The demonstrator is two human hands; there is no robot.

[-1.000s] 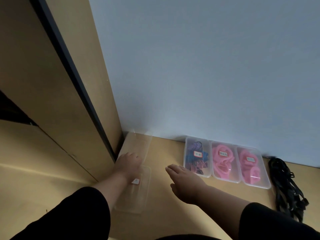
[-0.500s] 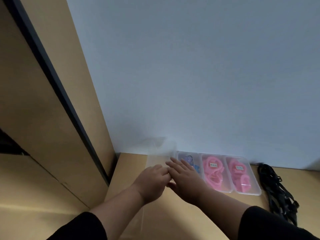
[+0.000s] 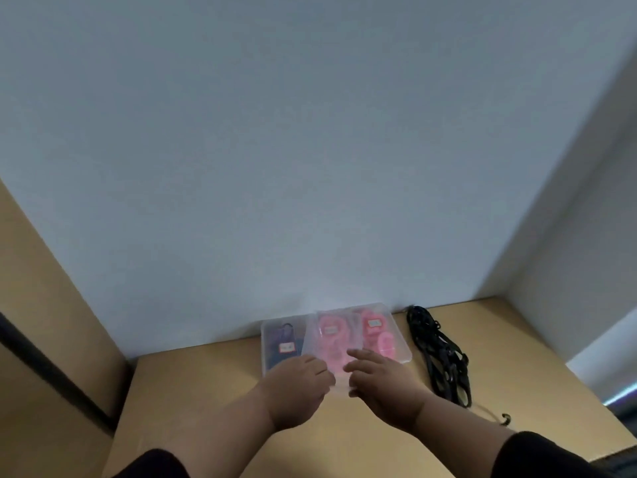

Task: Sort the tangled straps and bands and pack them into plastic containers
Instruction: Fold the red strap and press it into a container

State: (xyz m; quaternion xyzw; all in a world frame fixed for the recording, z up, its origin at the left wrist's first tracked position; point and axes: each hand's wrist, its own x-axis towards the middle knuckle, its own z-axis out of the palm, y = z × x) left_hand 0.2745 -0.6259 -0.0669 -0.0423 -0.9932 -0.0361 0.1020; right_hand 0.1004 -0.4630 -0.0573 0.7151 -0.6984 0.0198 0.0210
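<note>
Three clear plastic containers stand in a row against the wall: one with dark bands on the left, and two with pink bands beside it. A clear plastic lid lies tilted over the middle pink container. My left hand grips the lid's near left edge with curled fingers. My right hand rests its straight fingers on the lid's near right side. A tangle of black straps lies on the wooden surface to the right of the containers.
The wooden shelf surface is bounded by a grey back wall, a wooden side panel on the left and a grey wall on the right. A black hook end lies near my right forearm.
Both hands carried the clear lid from the left of the shelf rightward, and it now lies over the middle pink container. The camera has turned right and up.
</note>
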